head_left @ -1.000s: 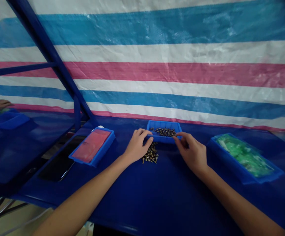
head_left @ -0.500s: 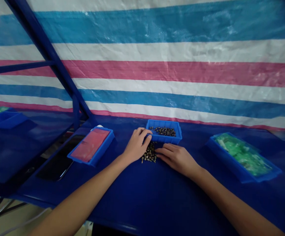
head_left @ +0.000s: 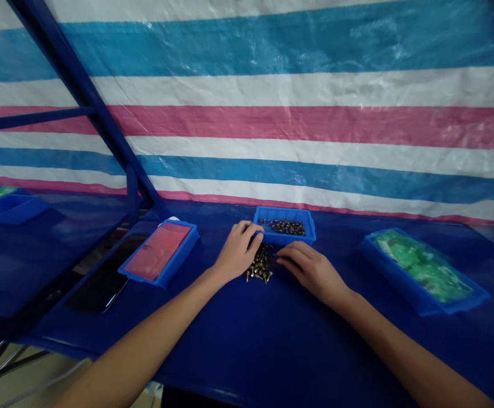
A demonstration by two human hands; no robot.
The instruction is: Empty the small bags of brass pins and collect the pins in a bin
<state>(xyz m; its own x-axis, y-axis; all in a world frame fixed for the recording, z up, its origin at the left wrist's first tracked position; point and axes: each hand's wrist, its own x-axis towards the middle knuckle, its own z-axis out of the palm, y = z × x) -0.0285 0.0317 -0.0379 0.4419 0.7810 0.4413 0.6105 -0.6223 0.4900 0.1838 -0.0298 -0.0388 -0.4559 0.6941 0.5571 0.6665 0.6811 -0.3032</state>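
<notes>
the left hand (head_left: pixel 237 253) curls palm down at the near left corner of a small blue plastic tray (head_left: pixel 302 240), its fingers together over the rim. whether they pinch the rim or only rest on it, i cannot tell. the right hand (head_left: pixel 310 270) lies palm down with its fingers stretched side by side, closed on nothing that shows, and its fingertips (head_left: pixel 281 251) point left, just short of a loose pile of small brass-coloured screws (head_left: pixel 260 265).

the pile sits on the dark blue counter (head_left: pixel 357 362), between the hands and against the near side of the tray. its long axis runs front to back, away from the tray and toward the person. the left hand is the nearer, its little-finger edge at the pile's top left, while the right fingertips stop just to the pile's right. the screws point every way, and none shows a clear line at this size.

ahead of the hands, dark screws (head_left: pixel 284 227) lie in the tray. further off on the left hand's side sits a blue tray lined with red (head_left: pixel 158 251). on the right hand's side sits a long blue tray of green plastic packets (head_left: pixel 421 267).
</notes>
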